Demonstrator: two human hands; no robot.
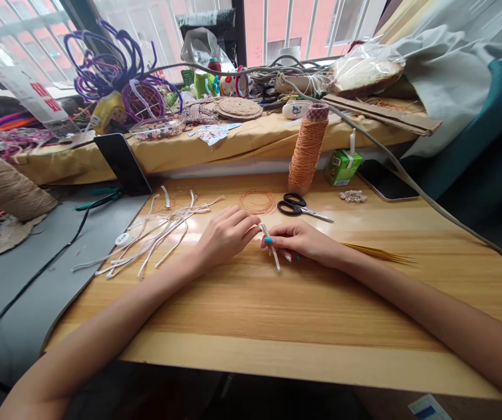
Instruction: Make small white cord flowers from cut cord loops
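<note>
Both my hands rest on the wooden table (251, 315) near its middle. My right hand (306, 242) pinches a short white strip (274, 252) between thumb and fingers; the strip hangs down onto the table. My left hand (227, 234) touches the strip's upper end with its fingertips. A loose pile of white strips (154, 233) lies left of my left hand. A coil of thin orange wire (257, 202) and black scissors (297, 206) lie just beyond my hands.
A tall spool of orange cord (307, 149) stands behind the scissors, beside a green drink carton (342, 166). A phone (384, 181) lies at the right, a tablet (122, 163) leans at the left. Yellow strips (377, 252) lie by my right wrist. The windowsill is cluttered.
</note>
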